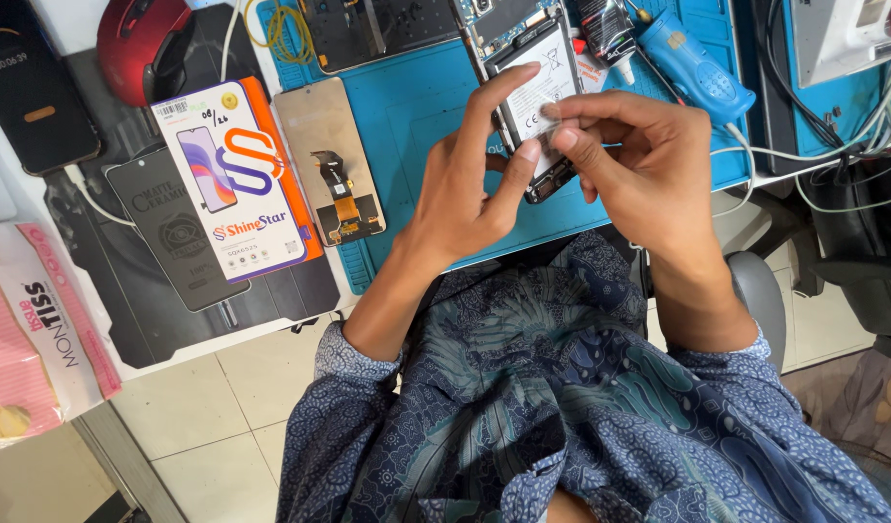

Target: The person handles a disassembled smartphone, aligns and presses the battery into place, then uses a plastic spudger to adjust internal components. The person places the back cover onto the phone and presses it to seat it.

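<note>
Hands met over an opened phone (531, 92) on the blue mat (416, 116): left hand (469, 189) steadied it, right hand (634, 165) pinched what was possibly a film strip.

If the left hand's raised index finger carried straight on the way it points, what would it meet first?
Likely the white battery of the opened phone; the left hand already hovers over it, though depth is unclear.
</note>
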